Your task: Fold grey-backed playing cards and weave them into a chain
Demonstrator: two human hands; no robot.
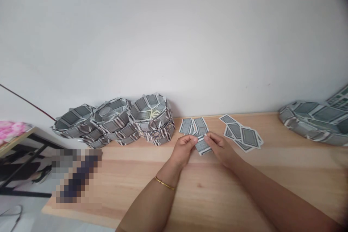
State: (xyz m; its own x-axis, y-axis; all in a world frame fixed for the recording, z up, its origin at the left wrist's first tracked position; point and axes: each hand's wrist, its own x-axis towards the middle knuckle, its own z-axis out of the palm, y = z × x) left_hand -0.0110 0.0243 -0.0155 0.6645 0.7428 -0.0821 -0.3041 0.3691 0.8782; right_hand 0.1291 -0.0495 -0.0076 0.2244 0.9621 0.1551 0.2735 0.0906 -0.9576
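Both my hands meet over the wooden table [206, 192] near the wall. My left hand [184, 149], with a gold bangle on its wrist, and my right hand [220, 147] are both closed in a pinch on one grey-backed playing card [202, 146], which looks folded or creased between them. Just behind my hands lies a small pile of the same cards [193, 126], face down. A second fanned pile of cards [241, 136] lies to the right of my right hand.
Three octagonal baskets made of folded cards [148, 117] [114, 117] [74, 119] stand stacked against the white wall at the left. A larger card-built tray [312, 121] sits at the far right. A pixelated patch covers the table's left edge. A dark side table with pink cloth stands beyond.
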